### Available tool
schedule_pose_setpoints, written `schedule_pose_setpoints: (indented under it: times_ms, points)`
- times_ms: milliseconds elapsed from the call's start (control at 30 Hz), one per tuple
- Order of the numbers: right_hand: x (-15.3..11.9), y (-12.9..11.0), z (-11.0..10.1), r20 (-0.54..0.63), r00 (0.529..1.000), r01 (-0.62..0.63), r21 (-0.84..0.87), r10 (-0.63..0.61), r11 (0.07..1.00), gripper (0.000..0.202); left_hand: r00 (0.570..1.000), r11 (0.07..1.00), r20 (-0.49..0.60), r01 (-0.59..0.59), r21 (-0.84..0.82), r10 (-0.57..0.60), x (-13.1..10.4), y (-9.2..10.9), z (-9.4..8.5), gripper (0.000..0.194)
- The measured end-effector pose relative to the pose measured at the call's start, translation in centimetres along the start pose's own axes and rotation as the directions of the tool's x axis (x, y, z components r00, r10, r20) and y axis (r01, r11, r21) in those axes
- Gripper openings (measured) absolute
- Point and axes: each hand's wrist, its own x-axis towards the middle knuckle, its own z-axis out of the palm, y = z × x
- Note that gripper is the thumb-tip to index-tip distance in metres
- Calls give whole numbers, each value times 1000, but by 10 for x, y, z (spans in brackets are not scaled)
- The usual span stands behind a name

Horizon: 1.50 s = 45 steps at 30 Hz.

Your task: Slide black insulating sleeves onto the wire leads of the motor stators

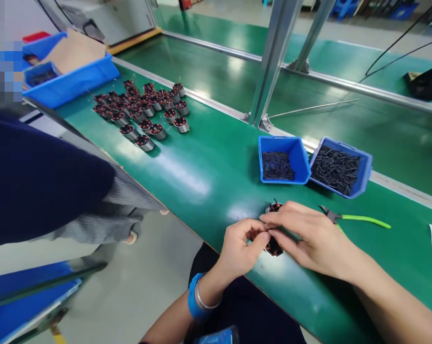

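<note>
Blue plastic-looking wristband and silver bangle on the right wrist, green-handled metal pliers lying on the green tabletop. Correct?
No: the head view shows the blue wristband and silver bangle on the left wrist. The green-handled pliers do lie on the green tabletop.

Copper-black motor part (274, 247), green tabletop (219, 184)

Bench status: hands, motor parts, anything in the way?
Left hand and right hand meeting at the wound motor parts; grip contents unclear. Parts partly hidden by hands. Green-handled cutters beside right hand, apart from parts.
</note>
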Motion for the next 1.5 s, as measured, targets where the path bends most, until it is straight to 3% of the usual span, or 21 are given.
schedule_pose_setpoints:
  times_ms: [833,933,1033,1167,1233,1367,1500]
  points:
    - [2,-1,-1,1,1000,11,-34,-11,999,19,1000,1000,-1,-15,-5,15,-4,4,1,8]
    - [1,3,3,38,999,10,-20,-9,1000,22,993,982,-11,-116,148,119,-13,4,-1,31]
    - [3,5,9,109,993,48,-16,-46,999,31,975,905,44,-217,366,216,-21,1,-5,44]
    - [5,4,7,171,984,53,-48,-44,997,39,983,887,50,-179,426,174,-26,-1,-7,46]
    - [0,3,-3,125,992,30,-46,-24,998,38,985,892,68,-170,418,156,-25,0,-8,54]
    - [-24,2,-27,-89,992,-106,-139,94,985,28,981,887,127,-185,423,144,-22,1,-9,60]
    - [-48,1,-23,-63,986,-163,-266,152,950,15,983,871,134,-173,460,125,-20,1,-6,54]
